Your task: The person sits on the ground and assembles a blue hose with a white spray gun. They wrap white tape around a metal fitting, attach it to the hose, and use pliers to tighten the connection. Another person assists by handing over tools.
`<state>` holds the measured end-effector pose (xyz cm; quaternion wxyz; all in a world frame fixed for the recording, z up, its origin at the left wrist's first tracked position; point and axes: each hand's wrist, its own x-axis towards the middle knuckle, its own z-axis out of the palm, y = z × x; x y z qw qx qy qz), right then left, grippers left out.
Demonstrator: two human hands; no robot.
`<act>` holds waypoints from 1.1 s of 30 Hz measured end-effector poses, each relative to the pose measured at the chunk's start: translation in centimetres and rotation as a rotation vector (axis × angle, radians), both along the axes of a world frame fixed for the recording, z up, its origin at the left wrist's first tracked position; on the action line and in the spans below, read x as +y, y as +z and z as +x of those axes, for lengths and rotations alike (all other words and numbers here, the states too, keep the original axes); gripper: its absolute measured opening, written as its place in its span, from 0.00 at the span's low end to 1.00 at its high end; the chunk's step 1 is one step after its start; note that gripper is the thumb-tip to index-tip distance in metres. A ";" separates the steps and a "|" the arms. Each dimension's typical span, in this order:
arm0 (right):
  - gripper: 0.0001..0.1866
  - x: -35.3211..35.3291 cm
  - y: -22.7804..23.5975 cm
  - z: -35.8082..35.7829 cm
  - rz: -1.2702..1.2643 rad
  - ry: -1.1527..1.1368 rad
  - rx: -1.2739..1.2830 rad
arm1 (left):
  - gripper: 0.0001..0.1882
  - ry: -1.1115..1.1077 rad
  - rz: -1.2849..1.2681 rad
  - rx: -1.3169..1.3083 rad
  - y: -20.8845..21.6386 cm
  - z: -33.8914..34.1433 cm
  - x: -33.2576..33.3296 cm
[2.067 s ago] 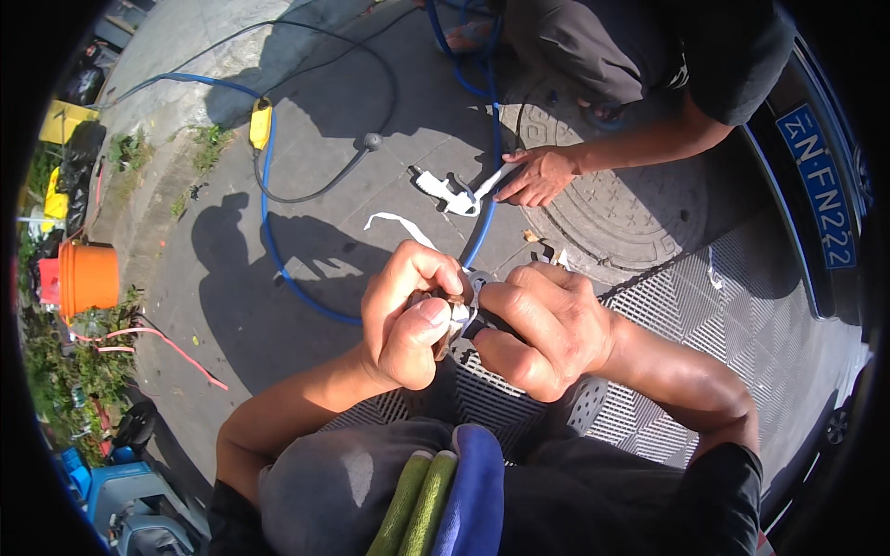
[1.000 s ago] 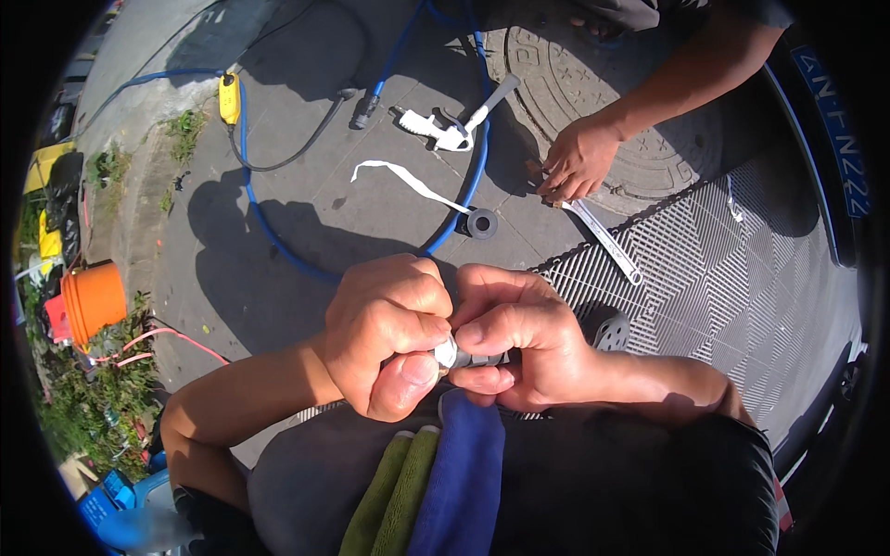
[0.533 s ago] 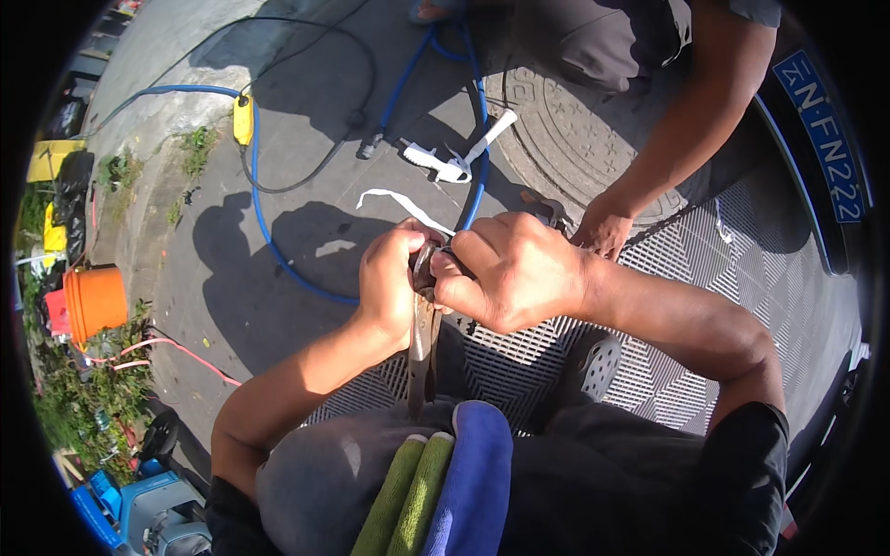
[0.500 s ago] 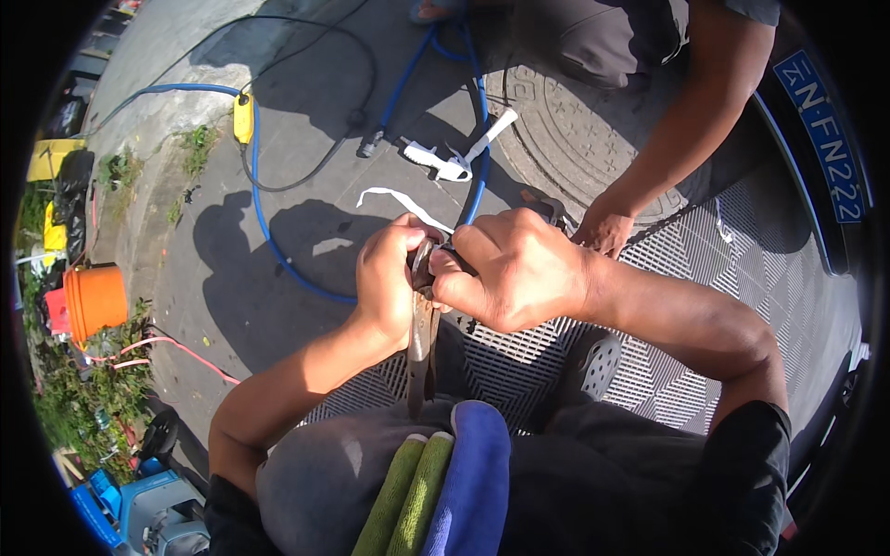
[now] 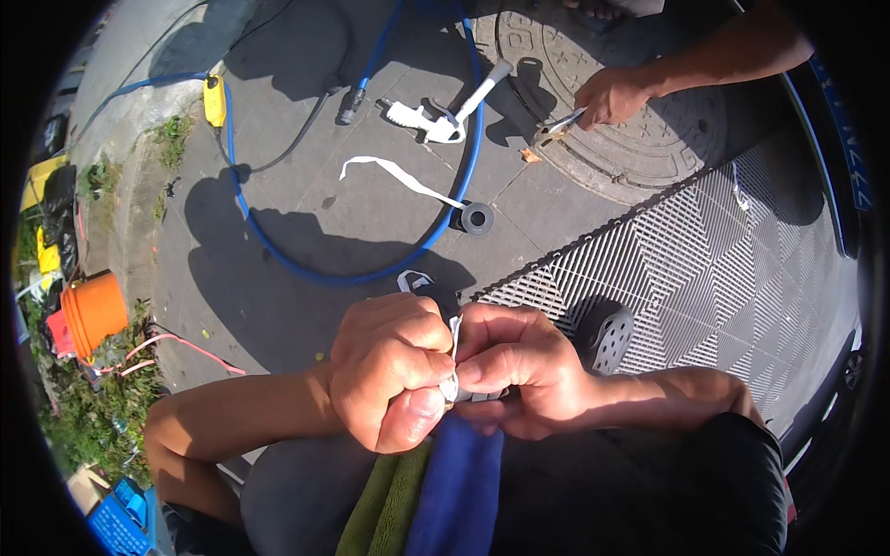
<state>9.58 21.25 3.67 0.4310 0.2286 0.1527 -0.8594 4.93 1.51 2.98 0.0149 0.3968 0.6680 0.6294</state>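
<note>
- Both hands are working close together in front of the lap, and between them is sitting the small pale piece (image 5: 450, 389), mostly covered by fingers, so its full shape is staying hidden.
- The left hand (image 5: 389, 369) is clenching into a fist, its thumb and curled forefinger pressing on the white end of that piece.
- The right hand (image 5: 524, 371) is grasping from the other side, thumb and fingertips pinching, and a greyish, ridged bit is showing beneath its thumb.
- A thin white strip (image 5: 454, 335) is standing up from the pinch, right between the two sets of knuckles.
- The step in hand is looking, in my judgement, like winding or smoothing that strip onto the piece; the fingers are hiding how much is wrapped.
- The next move is calling for a steady left hold while the right thumb is pressing the loose end flat, without letting the strip slip or bunch.
- Out on the paving, the dark roll (image 5: 477, 229) is lying beside the blue hose (image 5: 338, 279), a white ribbon (image 5: 400, 176) running up to it.
- Farther off, a white spray gun (image 5: 428, 123) is resting, and a co-worker's hand (image 5: 612, 95) is gripping a metal tool (image 5: 564, 121) over the manhole cover (image 5: 640, 148).
</note>
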 end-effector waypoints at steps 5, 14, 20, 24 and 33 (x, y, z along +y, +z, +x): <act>0.09 -1.5 -9.4 6.0 -0.670 0.212 -0.299 | 0.08 -0.363 -0.136 0.197 -3.5 0.0 -0.6; 0.13 0.5 -5.9 -8.8 1.051 -0.082 1.802 | 0.13 0.537 0.192 -1.109 -5.4 -3.0 0.8; 0.13 2.0 -2.7 -11.3 1.284 -0.125 2.653 | 0.12 0.424 0.273 -1.271 -2.3 -3.5 1.1; 0.12 2.0 -1.7 -12.1 1.134 -0.170 2.588 | 0.13 0.498 0.194 -1.181 -0.3 -3.7 2.4; 0.09 0.0 -3.6 -3.3 0.566 -0.160 0.786 | 0.10 0.457 0.037 -0.902 -0.7 0.0 1.7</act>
